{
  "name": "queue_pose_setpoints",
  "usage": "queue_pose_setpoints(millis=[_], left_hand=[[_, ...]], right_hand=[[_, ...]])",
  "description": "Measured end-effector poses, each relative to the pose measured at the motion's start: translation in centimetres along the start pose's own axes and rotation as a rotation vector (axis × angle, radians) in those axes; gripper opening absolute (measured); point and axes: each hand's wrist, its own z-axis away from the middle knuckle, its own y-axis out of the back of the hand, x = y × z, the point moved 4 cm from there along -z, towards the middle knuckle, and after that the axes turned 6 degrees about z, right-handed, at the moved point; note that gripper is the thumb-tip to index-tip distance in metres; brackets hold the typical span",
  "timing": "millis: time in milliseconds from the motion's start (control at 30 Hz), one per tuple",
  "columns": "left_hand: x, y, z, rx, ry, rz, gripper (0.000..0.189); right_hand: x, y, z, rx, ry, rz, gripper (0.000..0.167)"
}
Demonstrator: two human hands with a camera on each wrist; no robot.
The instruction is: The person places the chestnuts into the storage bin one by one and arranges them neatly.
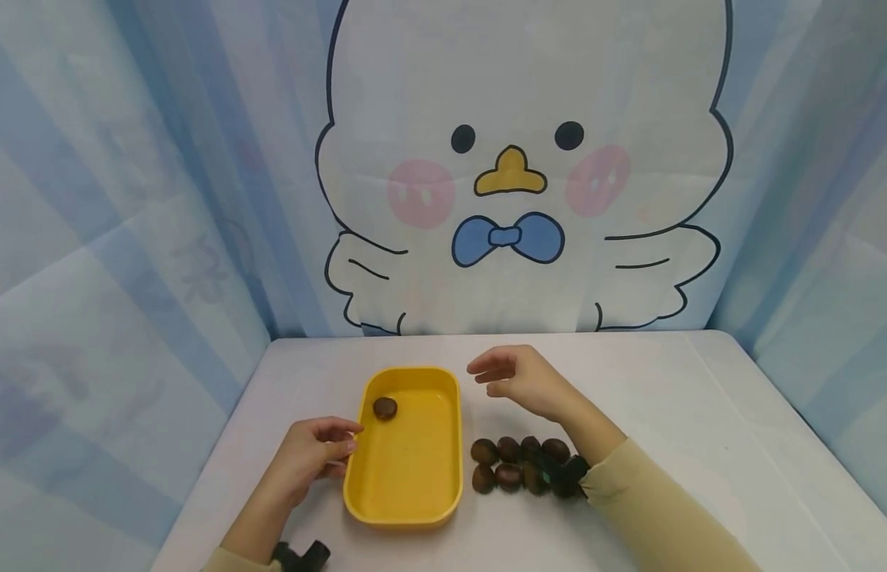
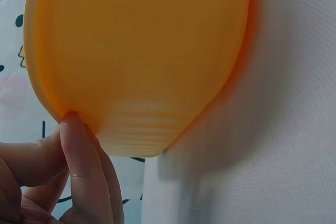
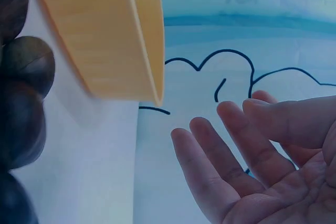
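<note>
A shallow yellow tray (image 1: pixel 408 477) stands on the table, with one brown chestnut (image 1: pixel 385 408) in its far left corner. At the tray's left side is my left hand (image 1: pixel 315 454), its fingertips touching the outer wall by the rim; the left wrist view shows these fingers (image 2: pixel 81 156) against the wall. My right hand (image 1: pixel 525 380) hovers past the tray's far right corner, holding nothing, its fingers loosely bent and spread apart in the right wrist view. Several chestnuts (image 1: pixel 509 477) lie in two rows right of the tray, partly hidden by the right wrist's camera.
A white table (image 1: pixel 701 421) carries everything. Behind it hangs a cloth backdrop (image 1: pixel 515 294) with a cartoon bird, and blue-and-white curtains (image 1: pixel 129 238) close off the sides. Black wrist cameras (image 1: pixel 300 556) stick out from both wrists, the right one over the chestnut rows.
</note>
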Motion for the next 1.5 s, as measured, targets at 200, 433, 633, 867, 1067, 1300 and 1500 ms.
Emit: queue_pose_setpoints(millis=[200,433,633,867,1067,1300,1500], left_hand=[[0.0,0.0,0.0,-0.003,-0.007,0.005,0.027],[-0.1,0.1,0.1,0.000,-0.013,-0.001,0.026],[0.0,0.1,0.1,-0.006,-0.015,-0.008,0.026],[0.0,0.1,0.0,-0.012,-0.022,-0.001,0.027],[-0.2,0.0,-0.2,-0.017,-0.029,0.011,0.028],[-0.2,-0.1,-0.2,-0.010,-0.023,0.005,0.027],[0.0,0.0,-0.1,-0.002,-0.014,-0.005,0.028]], right_hand=[[1.1,0.8,1.7,0.004,-0.004,0.025,0.034],[2.1,1.6,3.6,0.016,-0.024,0.047,0.033],[3.1,2.5,5.3,0.023,-0.029,0.041,0.033],[4.8,3.3,7.1,0.029,-0.017,0.037,0.035],[6.3,3.8,8.2,0.044,-0.057,0.025,0.037],[7.8,4.1,9.6,0.065,-0.112,0.020,0.039],[9.1,4.3,10.6,0.072,-0.153,0.017,0.040]])
